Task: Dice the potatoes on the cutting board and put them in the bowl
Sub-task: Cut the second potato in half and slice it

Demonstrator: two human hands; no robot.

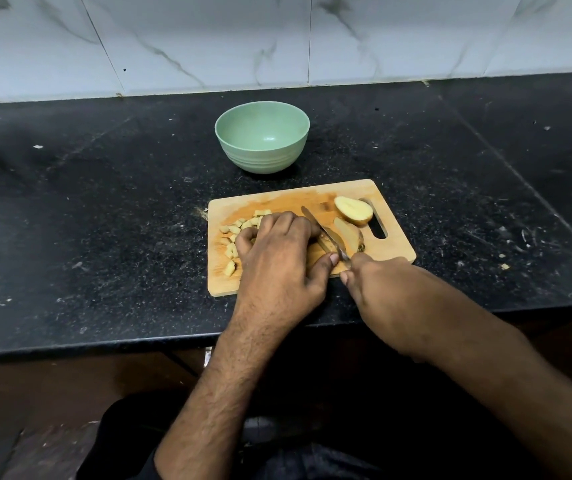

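Observation:
A wooden cutting board (392,244) lies on the black counter. My left hand (277,258) curls over a potato piece (324,242) near the board's middle and holds it down. My right hand (378,285) grips the handle of a knife (322,232) whose blade crosses that piece. A cut potato slab (350,233) lies just right of the blade, and a potato half (353,210) rests cut side up near the board's handle slot. Several diced cubes (234,233) lie at the board's left side. The green bowl (262,136) stands behind the board, with nothing in it.
The black speckled counter (104,220) runs wide on both sides, with a few small scraps on it. A white marble-tiled wall (277,39) rises behind the bowl. The counter's front edge (139,344) is just below the board.

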